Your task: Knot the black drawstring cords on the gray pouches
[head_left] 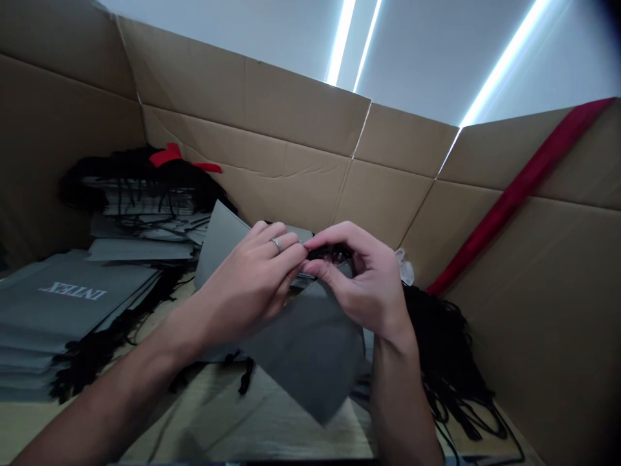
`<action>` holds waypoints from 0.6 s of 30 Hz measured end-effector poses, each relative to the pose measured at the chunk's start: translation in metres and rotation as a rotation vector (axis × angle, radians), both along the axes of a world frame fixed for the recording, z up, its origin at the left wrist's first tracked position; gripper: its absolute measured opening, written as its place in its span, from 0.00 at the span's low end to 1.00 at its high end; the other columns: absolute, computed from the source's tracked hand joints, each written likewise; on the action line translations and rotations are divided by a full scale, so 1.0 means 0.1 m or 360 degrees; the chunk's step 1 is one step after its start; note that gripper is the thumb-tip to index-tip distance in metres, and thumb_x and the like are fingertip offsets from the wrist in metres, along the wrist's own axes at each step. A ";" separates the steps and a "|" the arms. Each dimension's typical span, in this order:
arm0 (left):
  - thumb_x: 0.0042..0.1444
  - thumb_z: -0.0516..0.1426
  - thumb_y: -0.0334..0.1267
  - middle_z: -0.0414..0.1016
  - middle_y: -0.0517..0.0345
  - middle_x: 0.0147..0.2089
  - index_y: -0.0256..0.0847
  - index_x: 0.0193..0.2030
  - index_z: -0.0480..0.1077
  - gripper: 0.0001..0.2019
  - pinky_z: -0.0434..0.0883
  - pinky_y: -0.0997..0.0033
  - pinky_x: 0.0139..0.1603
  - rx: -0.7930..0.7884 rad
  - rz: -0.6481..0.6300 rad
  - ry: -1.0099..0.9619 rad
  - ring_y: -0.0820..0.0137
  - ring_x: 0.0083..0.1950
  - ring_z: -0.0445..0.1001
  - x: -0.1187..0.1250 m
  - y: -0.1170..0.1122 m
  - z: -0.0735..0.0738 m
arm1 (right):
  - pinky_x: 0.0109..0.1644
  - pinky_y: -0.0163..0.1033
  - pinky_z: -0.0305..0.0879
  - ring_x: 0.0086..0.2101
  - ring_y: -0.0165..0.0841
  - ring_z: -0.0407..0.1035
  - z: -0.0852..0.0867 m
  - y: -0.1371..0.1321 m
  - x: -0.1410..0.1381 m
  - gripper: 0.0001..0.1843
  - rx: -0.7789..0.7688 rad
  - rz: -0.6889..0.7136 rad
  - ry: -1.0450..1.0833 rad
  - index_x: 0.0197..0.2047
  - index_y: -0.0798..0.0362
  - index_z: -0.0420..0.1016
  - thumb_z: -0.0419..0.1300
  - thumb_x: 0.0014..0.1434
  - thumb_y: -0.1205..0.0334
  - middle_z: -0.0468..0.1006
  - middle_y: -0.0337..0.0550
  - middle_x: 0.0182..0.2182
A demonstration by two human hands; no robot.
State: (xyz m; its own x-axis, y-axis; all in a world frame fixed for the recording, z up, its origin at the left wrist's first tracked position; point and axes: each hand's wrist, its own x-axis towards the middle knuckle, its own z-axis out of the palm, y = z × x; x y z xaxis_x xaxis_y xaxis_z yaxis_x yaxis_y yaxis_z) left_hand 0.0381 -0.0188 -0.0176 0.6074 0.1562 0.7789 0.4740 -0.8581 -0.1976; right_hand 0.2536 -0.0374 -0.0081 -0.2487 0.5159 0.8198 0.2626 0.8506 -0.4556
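My left hand [264, 275], a ring on one finger, is closed at the upper edge of a grey paper bag [310, 349] whose lower corner hangs toward me, slightly blurred. Opposite it, my right hand [363, 275] pinches with thumb and forefinger, and the fingertips of both hands meet. Dark strands of black cord [342, 251] show inside the curl of my right hand. What lies exactly between the fingertips is hidden. Behind my left hand rises another grey panel [218, 239]; whether it belongs to the same bag I cannot tell.
At left lies a stack of flat grey bags [72, 298] printed INTEX, black cords along its edge. Behind it, more grey pieces [140, 249] sit under black cords with a red strip [165, 155]. A black cord bundle [436, 336] lies right. Cardboard walls [291, 149] surround the table.
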 end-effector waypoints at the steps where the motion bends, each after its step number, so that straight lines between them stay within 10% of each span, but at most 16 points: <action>1: 0.74 0.52 0.24 0.73 0.53 0.39 0.38 0.43 0.72 0.10 0.66 0.58 0.44 -0.0073 -0.0052 -0.0032 0.61 0.42 0.68 0.01 -0.01 0.00 | 0.45 0.35 0.74 0.40 0.30 0.78 0.00 0.01 0.00 0.10 -0.0005 0.0008 0.0021 0.46 0.48 0.86 0.77 0.64 0.71 0.85 0.36 0.41; 7: 0.78 0.51 0.27 0.74 0.55 0.41 0.38 0.44 0.72 0.11 0.69 0.65 0.49 -0.0365 -0.0249 -0.0154 0.66 0.44 0.70 0.04 -0.06 0.03 | 0.43 0.34 0.72 0.37 0.28 0.76 -0.03 0.05 0.01 0.05 -0.0090 0.0004 0.0044 0.44 0.50 0.81 0.70 0.70 0.69 0.83 0.36 0.40; 18: 0.73 0.53 0.24 0.71 0.56 0.36 0.40 0.44 0.69 0.08 0.62 0.58 0.42 0.0023 -0.0189 -0.0161 0.65 0.37 0.63 0.12 -0.05 -0.08 | 0.38 0.35 0.74 0.33 0.31 0.75 0.03 0.06 0.00 0.16 -0.0263 0.0215 0.0230 0.36 0.51 0.83 0.83 0.59 0.52 0.83 0.38 0.33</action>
